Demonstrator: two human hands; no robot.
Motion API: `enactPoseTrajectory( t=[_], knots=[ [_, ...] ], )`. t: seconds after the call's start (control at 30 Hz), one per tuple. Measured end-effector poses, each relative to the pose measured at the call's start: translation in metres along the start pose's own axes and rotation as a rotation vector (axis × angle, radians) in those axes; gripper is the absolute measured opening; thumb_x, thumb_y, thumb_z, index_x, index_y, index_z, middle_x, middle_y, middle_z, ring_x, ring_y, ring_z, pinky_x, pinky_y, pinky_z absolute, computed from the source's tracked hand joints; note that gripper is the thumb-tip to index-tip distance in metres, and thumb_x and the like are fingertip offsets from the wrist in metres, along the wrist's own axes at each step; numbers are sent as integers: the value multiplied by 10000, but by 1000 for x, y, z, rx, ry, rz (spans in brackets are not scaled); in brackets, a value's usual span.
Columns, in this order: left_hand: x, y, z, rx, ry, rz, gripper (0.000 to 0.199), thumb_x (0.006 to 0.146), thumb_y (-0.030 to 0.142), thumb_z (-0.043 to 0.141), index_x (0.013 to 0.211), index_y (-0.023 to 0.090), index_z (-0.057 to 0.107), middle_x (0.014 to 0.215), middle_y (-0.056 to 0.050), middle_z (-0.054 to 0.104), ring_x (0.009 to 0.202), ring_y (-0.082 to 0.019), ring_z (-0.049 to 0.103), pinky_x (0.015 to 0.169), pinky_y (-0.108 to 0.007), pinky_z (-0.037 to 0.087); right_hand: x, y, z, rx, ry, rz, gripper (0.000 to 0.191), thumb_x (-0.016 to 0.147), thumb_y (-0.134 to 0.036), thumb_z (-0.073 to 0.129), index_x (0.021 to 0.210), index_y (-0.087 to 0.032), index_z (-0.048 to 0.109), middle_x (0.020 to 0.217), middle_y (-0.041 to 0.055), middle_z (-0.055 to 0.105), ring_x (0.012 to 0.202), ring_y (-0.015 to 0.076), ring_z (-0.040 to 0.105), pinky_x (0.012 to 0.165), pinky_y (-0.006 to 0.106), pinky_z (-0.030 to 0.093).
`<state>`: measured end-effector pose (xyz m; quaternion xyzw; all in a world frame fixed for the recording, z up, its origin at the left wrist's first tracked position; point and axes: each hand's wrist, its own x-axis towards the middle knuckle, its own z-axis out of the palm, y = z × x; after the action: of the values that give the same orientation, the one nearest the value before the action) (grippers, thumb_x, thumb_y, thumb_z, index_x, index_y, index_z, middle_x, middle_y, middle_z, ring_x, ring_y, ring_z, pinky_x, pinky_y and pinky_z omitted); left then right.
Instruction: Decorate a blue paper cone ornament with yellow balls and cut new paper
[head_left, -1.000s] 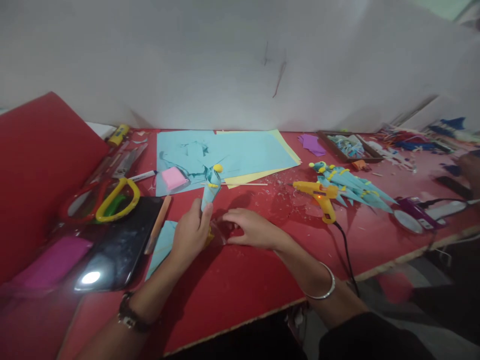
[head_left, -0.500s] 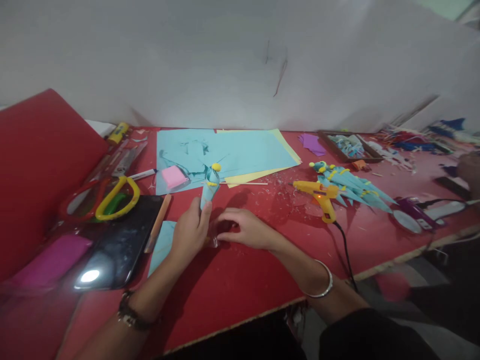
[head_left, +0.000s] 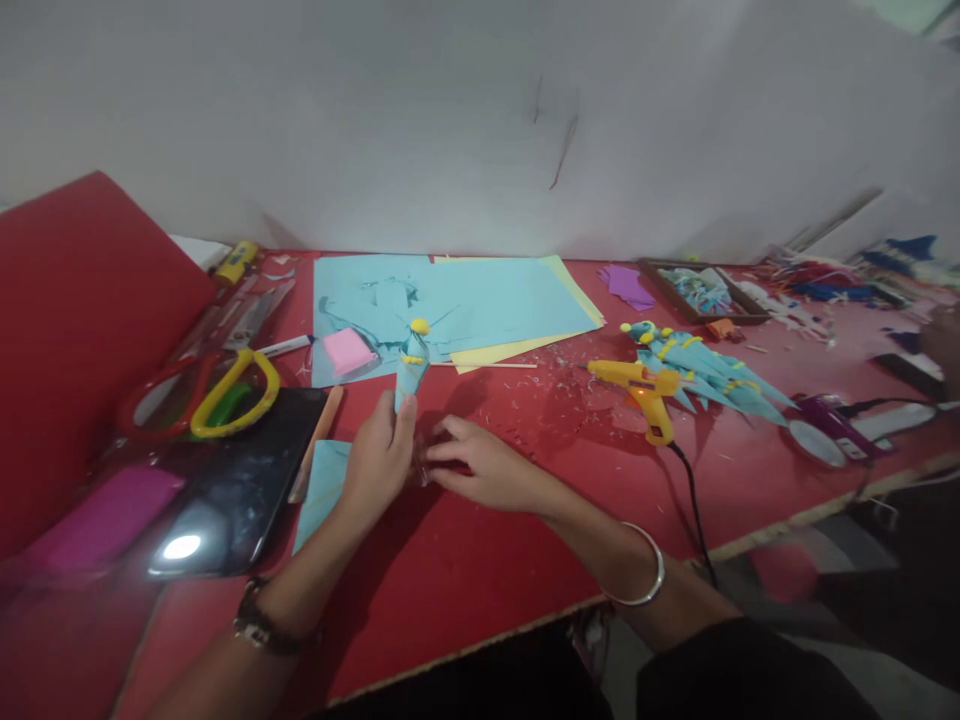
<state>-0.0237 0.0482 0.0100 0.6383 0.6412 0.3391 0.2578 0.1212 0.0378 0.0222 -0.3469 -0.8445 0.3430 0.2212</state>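
Observation:
In the head view my left hand [head_left: 379, 455] is closed around a light blue paper cone [head_left: 411, 378], held upright over the red table. The cone has a yellow ball at its top and yellow trim below it. Close by on the right is my right hand [head_left: 480, 465], its fingers curled towards the left hand. A small clear, shiny bit [head_left: 421, 470] shows at its fingertips; its kind is too unclear to tell. A folded light blue paper piece [head_left: 324, 485] lies beside my left wrist.
A yellow glue gun [head_left: 637, 385] with a black cord rests right of my hands, before several finished blue cones [head_left: 705, 365]. Blue paper sheets [head_left: 495, 300] lie at the back. Large scissors [head_left: 236, 395] and a dark tablet-like slab [head_left: 225, 510] are left. Another person's hand [head_left: 941, 345] shows far right.
The left hand and the cone have shifted slightly left, and the cone tilts a little differently. The right hand's fingers have spread somewhat, staying beside the left hand.

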Motion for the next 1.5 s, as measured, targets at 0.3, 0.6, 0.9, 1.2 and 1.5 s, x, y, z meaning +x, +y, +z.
enactPoseTrajectory(
  t=[0.3,0.6,0.9,1.2,1.5],
  knots=[
    [0,0,1,-52,23,17,283,841,411,259,650,217,337,541,45,389,512,-129,417,499,-252,294,2,-2,8,53,28,79,80,755,-193,577,770,-179,654,849,13,517,792,116,506,743,250,396],
    [0,-1,3,-73,18,41,290,848,421,258,651,221,331,542,48,381,507,-130,416,502,-262,302,3,0,23,-28,158,97,68,702,-182,606,758,-162,640,788,-1,502,732,112,493,681,245,381],
    [0,3,3,-139,3,57,288,855,396,270,644,213,341,559,50,374,521,-114,407,510,-250,316,5,-3,26,-24,198,167,49,698,-129,570,703,-156,610,734,-6,488,707,114,485,661,237,380],
    [0,4,2,-237,33,11,285,856,371,289,626,210,338,551,54,364,513,-103,391,507,-240,313,5,-4,22,109,218,112,213,638,23,479,702,-156,576,713,-7,491,680,103,478,638,201,387],
    [0,3,3,-294,44,-22,304,856,388,285,614,210,328,547,54,348,512,-101,377,509,-245,307,4,-6,21,167,268,131,73,705,-82,548,671,-142,572,647,-33,434,594,72,441,571,188,350]
  ],
)
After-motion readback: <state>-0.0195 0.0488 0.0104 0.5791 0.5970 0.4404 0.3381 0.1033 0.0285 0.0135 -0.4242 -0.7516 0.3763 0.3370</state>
